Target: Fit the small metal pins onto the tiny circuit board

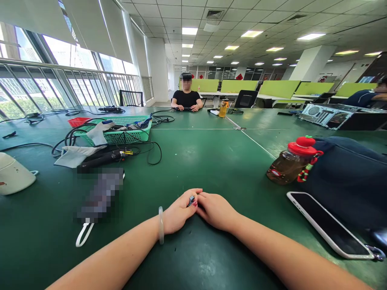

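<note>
In the head view my two hands meet low over the green table [193, 161]. My left hand [180, 208], with a pale bangle [161, 225] on its wrist, is closed around a small blue-grey piece [191, 199]. Its thumb presses against that piece, whose kind is too small to make out. Against the left fingertips rests my right hand [218, 209], palm down with its fingers curled together. Whatever lies beneath those right fingers is hidden. Small dark specks lie on the tabletop just below the hands.
At right are a red-lidded bottle [284, 165], a white-cased phone [329, 223] and a dark bag [347, 181]. At left are a blurred phone [102, 193], a green basket [130, 136] with cables and gloves, and a pale cap [13, 175]. A person [186, 96] sits opposite.
</note>
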The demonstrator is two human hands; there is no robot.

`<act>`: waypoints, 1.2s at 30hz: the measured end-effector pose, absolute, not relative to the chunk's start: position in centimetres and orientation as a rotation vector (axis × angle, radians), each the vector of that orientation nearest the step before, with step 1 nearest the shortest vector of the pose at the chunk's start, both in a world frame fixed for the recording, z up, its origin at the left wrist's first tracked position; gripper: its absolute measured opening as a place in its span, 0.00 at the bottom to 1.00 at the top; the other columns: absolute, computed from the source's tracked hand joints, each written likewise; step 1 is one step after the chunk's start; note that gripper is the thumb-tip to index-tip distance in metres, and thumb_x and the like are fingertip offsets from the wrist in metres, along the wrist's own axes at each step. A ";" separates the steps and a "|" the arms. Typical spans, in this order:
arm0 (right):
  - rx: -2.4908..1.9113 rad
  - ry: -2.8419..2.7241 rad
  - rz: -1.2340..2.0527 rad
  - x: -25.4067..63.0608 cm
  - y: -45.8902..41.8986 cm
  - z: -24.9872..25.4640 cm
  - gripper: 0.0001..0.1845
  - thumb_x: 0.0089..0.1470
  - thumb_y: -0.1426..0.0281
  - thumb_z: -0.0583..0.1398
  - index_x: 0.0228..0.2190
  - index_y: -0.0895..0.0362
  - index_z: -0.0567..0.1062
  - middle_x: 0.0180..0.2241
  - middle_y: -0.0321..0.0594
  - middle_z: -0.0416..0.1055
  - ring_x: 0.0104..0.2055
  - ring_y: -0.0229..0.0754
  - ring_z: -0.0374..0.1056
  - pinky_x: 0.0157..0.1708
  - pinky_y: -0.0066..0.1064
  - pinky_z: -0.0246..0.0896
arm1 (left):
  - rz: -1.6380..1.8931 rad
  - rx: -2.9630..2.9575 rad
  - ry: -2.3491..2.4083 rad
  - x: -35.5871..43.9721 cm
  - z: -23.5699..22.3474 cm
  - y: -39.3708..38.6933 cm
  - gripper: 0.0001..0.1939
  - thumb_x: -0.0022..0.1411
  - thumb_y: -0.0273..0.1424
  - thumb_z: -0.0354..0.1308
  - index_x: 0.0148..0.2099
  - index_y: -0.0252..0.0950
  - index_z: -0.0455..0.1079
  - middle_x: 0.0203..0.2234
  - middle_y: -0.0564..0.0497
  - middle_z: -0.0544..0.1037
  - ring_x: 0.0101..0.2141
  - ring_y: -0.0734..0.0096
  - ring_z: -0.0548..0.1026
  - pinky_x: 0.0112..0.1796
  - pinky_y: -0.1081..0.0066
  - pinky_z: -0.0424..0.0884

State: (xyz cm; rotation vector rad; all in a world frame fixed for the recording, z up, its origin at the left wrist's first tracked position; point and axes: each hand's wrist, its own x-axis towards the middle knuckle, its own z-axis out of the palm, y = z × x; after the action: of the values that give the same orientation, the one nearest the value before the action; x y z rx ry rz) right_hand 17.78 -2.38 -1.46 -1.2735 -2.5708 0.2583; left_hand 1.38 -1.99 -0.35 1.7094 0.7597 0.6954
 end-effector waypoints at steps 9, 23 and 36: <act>-1.113 -2.579 0.358 18.4 -2.4 -1.0 0.11 0.57 0.69 0.49 0.37 0.54 0.69 0.38 0.38 0.70 0.39 0.38 0.66 0.39 0.28 0.58 | 0.751 1.664 0.747 1.5 0.0 -1.5 0.18 0.61 0.44 0.42 0.30 0.35 0.61 0.43 0.46 0.70 0.43 0.68 0.66 0.49 0.66 0.60; -1.156 -2.585 0.315 17.7 -2.3 -1.5 0.09 0.55 0.67 0.50 0.35 0.57 0.67 0.35 0.40 0.70 0.37 0.40 0.66 0.37 0.29 0.59 | 0.775 1.541 0.707 1.6 -0.9 -1.4 0.18 0.60 0.43 0.44 0.34 0.33 0.64 0.49 0.44 0.66 0.50 0.65 0.63 0.53 0.65 0.56; -1.189 -2.589 0.219 17.9 -2.5 -0.8 0.06 0.52 0.70 0.51 0.29 0.57 0.67 0.29 0.37 0.68 0.29 0.36 0.64 0.30 0.26 0.56 | 0.776 1.610 0.863 1.4 -1.4 -0.2 0.17 0.59 0.37 0.48 0.44 0.33 0.69 0.40 0.46 0.74 0.41 0.66 0.70 0.44 0.66 0.65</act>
State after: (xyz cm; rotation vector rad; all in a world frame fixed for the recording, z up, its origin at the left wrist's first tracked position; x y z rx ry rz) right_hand 17.86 -2.52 -0.84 -1.1892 -2.5893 0.2190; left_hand 1.36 -0.22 -1.37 1.6104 0.8630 0.7758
